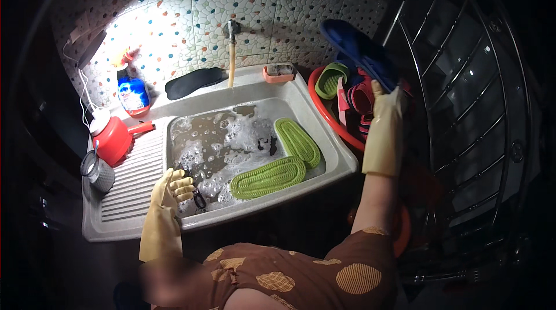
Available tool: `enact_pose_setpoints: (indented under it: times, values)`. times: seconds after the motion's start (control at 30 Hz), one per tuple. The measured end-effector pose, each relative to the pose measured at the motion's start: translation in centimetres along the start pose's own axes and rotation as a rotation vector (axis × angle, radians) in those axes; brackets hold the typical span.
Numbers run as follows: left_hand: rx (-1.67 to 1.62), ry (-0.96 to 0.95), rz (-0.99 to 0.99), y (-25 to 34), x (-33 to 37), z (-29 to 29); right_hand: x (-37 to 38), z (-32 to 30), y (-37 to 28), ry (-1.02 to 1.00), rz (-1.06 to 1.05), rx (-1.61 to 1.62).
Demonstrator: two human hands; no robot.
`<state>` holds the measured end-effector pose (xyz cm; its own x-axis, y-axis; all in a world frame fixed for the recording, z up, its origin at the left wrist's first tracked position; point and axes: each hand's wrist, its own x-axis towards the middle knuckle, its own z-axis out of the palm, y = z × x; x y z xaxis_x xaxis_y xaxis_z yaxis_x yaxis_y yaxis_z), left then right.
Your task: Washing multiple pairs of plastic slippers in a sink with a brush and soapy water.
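Observation:
A cream rubber glove covers each of my hands. My right hand (387, 101) grips a dark blue slipper (362, 49) by one end, above the red basin (324, 107) to the right of the sink. My left hand (174, 187) is open, its fingers loosely bent and nothing in them, over the sink's near left edge between washboard and water. Beside its fingertips a small dark thing (200, 199) shows in the suds; I cannot tell what it is. Two green slippers (269, 177) lie in the soapy water, ridged soles up.
The stone sink (336, 162) has a ribbed washboard (130, 179) on its left. A red dipper (113, 139), a grey mug (103, 177) and a blue spray bottle (133, 95) stand there. Behind are a black insole (194, 83), tap (231, 49) and soap dish (279, 73). Metal railing (463, 153) rises right.

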<state>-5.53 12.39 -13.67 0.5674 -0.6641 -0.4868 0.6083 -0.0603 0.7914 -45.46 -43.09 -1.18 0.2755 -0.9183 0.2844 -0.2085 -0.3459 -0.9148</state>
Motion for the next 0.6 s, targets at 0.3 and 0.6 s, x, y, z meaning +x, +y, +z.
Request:
enact_pose_setpoints:
  times: [0.3, 0.6]
  values:
    - [-0.141, 0.039, -0.039, 0.0, -0.2, 2.7, -7.9, -4.0, -6.0, 0.485, 0.003, -0.696]
    - [0.303, 0.013, -0.029, 0.3, 2.2, 0.7, -14.1, 12.1, -12.6, 0.042, -0.064, 0.438]
